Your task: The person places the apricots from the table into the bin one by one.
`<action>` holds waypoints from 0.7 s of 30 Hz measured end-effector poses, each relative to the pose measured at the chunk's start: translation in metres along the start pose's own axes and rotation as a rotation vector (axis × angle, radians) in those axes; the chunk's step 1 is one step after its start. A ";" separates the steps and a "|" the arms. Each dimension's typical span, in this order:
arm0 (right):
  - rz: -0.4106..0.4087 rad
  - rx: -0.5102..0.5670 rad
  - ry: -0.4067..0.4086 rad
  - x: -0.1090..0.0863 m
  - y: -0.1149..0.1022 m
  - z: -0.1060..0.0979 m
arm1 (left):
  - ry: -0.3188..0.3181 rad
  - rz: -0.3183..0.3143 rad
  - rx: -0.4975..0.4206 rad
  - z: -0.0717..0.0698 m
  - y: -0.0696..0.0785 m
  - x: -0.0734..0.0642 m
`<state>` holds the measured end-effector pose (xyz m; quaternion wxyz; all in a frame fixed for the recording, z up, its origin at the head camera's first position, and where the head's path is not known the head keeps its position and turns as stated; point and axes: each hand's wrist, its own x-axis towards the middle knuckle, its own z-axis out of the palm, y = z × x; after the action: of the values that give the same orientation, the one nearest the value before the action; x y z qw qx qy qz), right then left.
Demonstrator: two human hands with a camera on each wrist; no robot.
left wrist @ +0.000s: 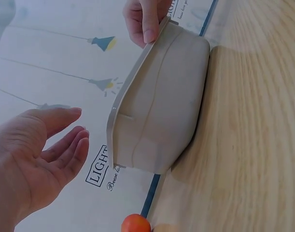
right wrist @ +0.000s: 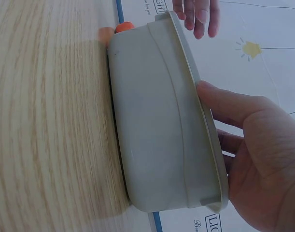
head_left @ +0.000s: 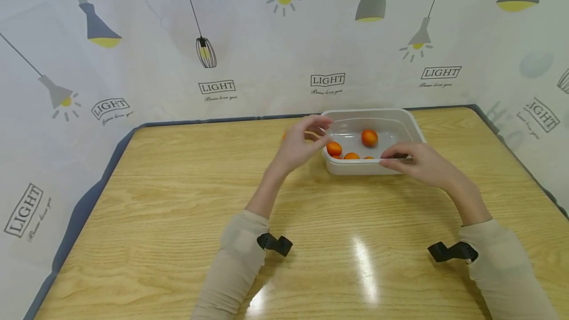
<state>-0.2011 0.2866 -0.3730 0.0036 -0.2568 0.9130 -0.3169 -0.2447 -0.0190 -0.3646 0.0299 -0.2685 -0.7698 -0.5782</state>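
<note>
A white plastic container [head_left: 362, 168] stands near the table's far edge, with several small round orange-red fruits [head_left: 369, 138] inside. My right hand [head_left: 422, 163] pinches its near rim toward the right; in the right wrist view the thumb lies on the outer side of the rim. Over the container's left end hovers my left hand [head_left: 300, 144], fingers loosely bent and holding nothing. The left wrist view shows that hand [left wrist: 38, 159] apart from the rim. Another orange-red fruit [left wrist: 136, 224] lies on the table just left of the container, mostly hidden behind my left hand in the head view.
The wooden table [head_left: 178, 201] has a dark blue edge at the back and sides. A white cloth [head_left: 266, 53] printed with lamps hangs close behind it. Black wrist mounts [head_left: 275, 244] sit on both sleeves.
</note>
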 end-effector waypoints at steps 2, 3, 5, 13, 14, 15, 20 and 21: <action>-0.002 0.001 0.002 0.000 0.000 0.000 | 0.020 0.006 0.009 -0.003 -0.003 0.001; -0.004 0.003 0.003 0.000 0.000 0.000 | 0.030 0.011 0.013 -0.005 -0.004 0.002; -0.007 0.003 0.008 0.000 0.000 0.001 | 0.051 0.019 0.022 -0.009 -0.006 0.003; -0.007 -0.007 0.013 0.000 0.000 0.001 | 0.132 0.007 0.091 -0.026 -0.020 0.005; -0.008 -0.005 0.014 0.000 0.000 0.001 | 0.141 -0.002 0.100 -0.028 -0.022 0.005; -0.007 -0.003 0.016 0.000 0.000 0.001 | 0.150 -0.013 0.109 -0.030 -0.025 0.005; -0.015 0.005 0.023 -0.001 0.000 0.001 | 0.162 -0.084 0.154 -0.038 -0.038 0.005; -0.015 0.003 0.024 0.000 0.001 0.002 | 0.158 -0.101 0.166 -0.039 -0.040 0.005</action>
<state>-0.2007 0.2863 -0.3747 -0.0094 -0.2597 0.9105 -0.3216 -0.2772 -0.0594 -0.3846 0.0836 -0.1795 -0.8228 -0.5327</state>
